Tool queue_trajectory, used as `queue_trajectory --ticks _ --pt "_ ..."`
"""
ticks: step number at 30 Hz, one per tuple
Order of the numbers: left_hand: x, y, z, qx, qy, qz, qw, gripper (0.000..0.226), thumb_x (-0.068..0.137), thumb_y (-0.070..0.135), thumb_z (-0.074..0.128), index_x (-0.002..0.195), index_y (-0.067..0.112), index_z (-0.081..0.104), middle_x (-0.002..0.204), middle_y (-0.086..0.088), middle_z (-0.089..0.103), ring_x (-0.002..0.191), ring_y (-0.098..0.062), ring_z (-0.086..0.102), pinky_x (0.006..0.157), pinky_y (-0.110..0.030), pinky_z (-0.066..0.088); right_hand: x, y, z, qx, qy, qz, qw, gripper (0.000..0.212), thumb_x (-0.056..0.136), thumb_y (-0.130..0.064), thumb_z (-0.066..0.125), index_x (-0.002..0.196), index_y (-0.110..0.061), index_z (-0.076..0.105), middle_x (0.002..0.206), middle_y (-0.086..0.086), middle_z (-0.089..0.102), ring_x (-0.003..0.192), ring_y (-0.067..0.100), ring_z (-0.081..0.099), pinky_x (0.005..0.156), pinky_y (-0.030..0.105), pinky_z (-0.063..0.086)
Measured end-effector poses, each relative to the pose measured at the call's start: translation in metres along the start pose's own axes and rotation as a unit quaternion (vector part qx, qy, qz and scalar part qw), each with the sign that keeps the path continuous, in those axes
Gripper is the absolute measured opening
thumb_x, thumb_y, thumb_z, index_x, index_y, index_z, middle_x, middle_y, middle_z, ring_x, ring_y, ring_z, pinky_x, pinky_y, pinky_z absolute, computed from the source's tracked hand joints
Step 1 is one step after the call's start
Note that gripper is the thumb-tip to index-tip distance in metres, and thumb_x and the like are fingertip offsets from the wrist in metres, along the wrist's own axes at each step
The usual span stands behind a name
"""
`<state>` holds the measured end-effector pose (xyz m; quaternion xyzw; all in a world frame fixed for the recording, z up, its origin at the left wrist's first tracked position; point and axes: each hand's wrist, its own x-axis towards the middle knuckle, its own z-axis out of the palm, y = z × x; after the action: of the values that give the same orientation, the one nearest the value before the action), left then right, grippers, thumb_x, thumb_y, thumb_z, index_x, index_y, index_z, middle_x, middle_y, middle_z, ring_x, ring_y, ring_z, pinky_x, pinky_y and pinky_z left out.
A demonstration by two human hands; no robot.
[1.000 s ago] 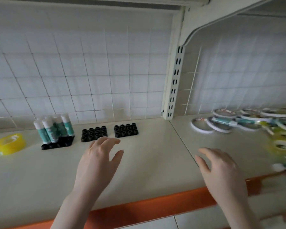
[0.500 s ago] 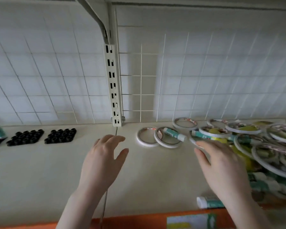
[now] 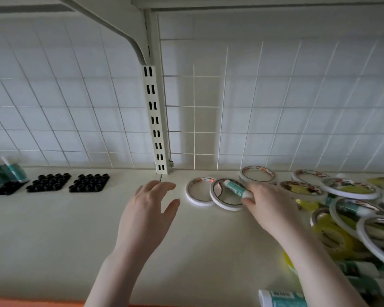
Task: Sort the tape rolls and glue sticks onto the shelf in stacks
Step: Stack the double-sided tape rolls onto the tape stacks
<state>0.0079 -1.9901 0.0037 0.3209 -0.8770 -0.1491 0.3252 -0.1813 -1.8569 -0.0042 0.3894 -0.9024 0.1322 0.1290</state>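
Observation:
On the cream shelf (image 3: pixel 53 229), a heap of white and yellow tape rolls (image 3: pixel 350 209) and teal glue sticks covers the right side. My right hand (image 3: pixel 273 207) pinches the near end of a teal glue stick (image 3: pixel 233 187) that lies across a thin white tape ring (image 3: pixel 227 206). Another white ring (image 3: pixel 198 199) lies just left of it. My left hand (image 3: pixel 149 216) hovers open over the shelf, holding nothing. Far left, glue sticks (image 3: pixel 5 173) stand upright in a black holder.
Two black socket trays (image 3: pixel 49 182) (image 3: pixel 89 182) stand without sticks at the back left. A slotted upright post (image 3: pixel 155 129) divides the wire-grid back wall. One glue stick (image 3: pixel 279 298) lies at the near edge, by the orange shelf lip (image 3: pixel 31 302).
The view swung right from the holders to the heap. My right hand reached forward and closed its fingers on the glue stick lying over the tape ring. My left hand stayed open.

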Motion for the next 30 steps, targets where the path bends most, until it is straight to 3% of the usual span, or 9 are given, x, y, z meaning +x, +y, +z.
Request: queue_trajectory --ticks 3,9,13,15,17,22,24,27,30 --pt "0.002 -0.002 0.004 0.003 -0.008 0.005 1.0 0.029 0.084 0.027 0.066 0.112 0.022 0.064 0.107 0.01 0.061 0.1 -0.015 0.054 0.073 -0.021 0.033 0.001 -0.002 0.004 0.011 -0.007 0.003 1.0 0.018 0.094 -0.031 0.049 0.08 -0.02 0.043 0.092 0.003 0.063 0.091 0.025 0.056 0.062 0.029 0.027" --pt "0.007 0.005 0.01 0.001 -0.029 0.036 0.999 0.03 0.084 0.026 0.066 0.113 0.022 0.064 0.11 0.008 0.061 0.104 -0.017 0.055 0.075 -0.022 0.034 -0.002 0.002 -0.009 0.048 0.065 0.007 0.997 0.014 0.092 -0.027 0.053 0.095 -0.018 0.063 0.087 0.001 0.062 0.08 0.025 0.055 0.059 0.03 0.027" --pt "0.015 0.017 0.015 0.015 -0.058 0.074 0.995 0.031 0.088 0.03 0.06 0.119 0.026 0.06 0.117 0.01 0.057 0.11 -0.013 0.05 0.077 -0.022 0.037 -0.011 0.011 -0.026 0.085 0.131 0.01 0.988 0.01 0.088 -0.02 0.06 0.08 -0.014 0.058 0.072 -0.001 0.053 0.066 0.021 0.041 0.05 0.028 0.024" --pt "0.022 0.024 0.02 0.017 -0.082 0.102 0.991 0.034 0.089 0.03 0.057 0.124 0.028 0.056 0.12 0.011 0.056 0.113 -0.012 0.047 0.081 -0.023 0.039 -0.017 0.019 -0.031 0.104 0.157 0.009 0.982 0.004 0.085 -0.016 0.065 0.087 -0.013 0.065 0.072 0.0 0.057 0.065 0.022 0.046 0.053 0.027 0.028" --pt "0.029 0.033 0.026 0.026 -0.112 0.136 0.984 0.036 0.09 0.031 0.055 0.126 0.028 0.054 0.122 0.011 0.055 0.114 -0.013 0.046 0.087 -0.027 0.042 -0.024 0.028 -0.035 0.123 0.172 0.014 0.977 0.017 0.08 -0.012 0.07 0.097 -0.01 0.07 0.075 0.001 0.063 0.065 0.021 0.051 0.059 0.026 0.033" --pt "0.041 0.051 0.053 0.059 -0.184 0.208 0.959 0.031 0.089 0.027 0.054 0.12 0.024 0.057 0.111 0.004 0.059 0.107 -0.02 0.052 0.085 -0.035 0.045 -0.044 0.046 -0.038 0.139 0.208 0.007 0.968 0.026 0.069 -0.004 0.079 0.094 -0.006 0.071 0.075 0.003 0.068 0.063 0.023 0.061 0.056 0.028 0.047" --pt "0.043 0.055 0.065 0.084 -0.208 0.239 0.945 0.031 0.088 0.028 0.055 0.119 0.023 0.058 0.115 0.005 0.06 0.107 -0.021 0.053 0.087 -0.034 0.044 -0.051 0.051 -0.037 0.14 0.219 -0.005 0.966 0.03 0.066 -0.003 0.081 0.095 -0.005 0.071 0.078 0.004 0.069 0.065 0.024 0.064 0.056 0.033 0.055" --pt "0.044 0.058 0.076 0.134 -0.219 0.26 0.931 0.025 0.09 0.035 0.051 0.107 0.021 0.062 0.119 0.009 0.059 0.107 -0.019 0.054 0.086 -0.032 0.044 -0.059 0.057 -0.034 0.143 0.217 -0.012 0.966 0.035 0.066 -0.005 0.081 0.099 -0.005 0.071 0.082 0.004 0.069 0.067 0.02 0.065 0.058 0.029 0.055" --pt "0.041 0.061 0.081 0.149 -0.198 0.264 0.932 0.029 0.093 0.041 0.044 0.095 0.019 0.063 0.099 0.004 0.062 0.096 -0.019 0.054 0.082 -0.03 0.043 -0.064 0.062 -0.032 0.154 0.213 -0.008 0.965 0.036 0.067 -0.005 0.081 0.101 -0.006 0.071 0.082 0.003 0.069 0.067 0.018 0.065 0.058 0.028 0.056"
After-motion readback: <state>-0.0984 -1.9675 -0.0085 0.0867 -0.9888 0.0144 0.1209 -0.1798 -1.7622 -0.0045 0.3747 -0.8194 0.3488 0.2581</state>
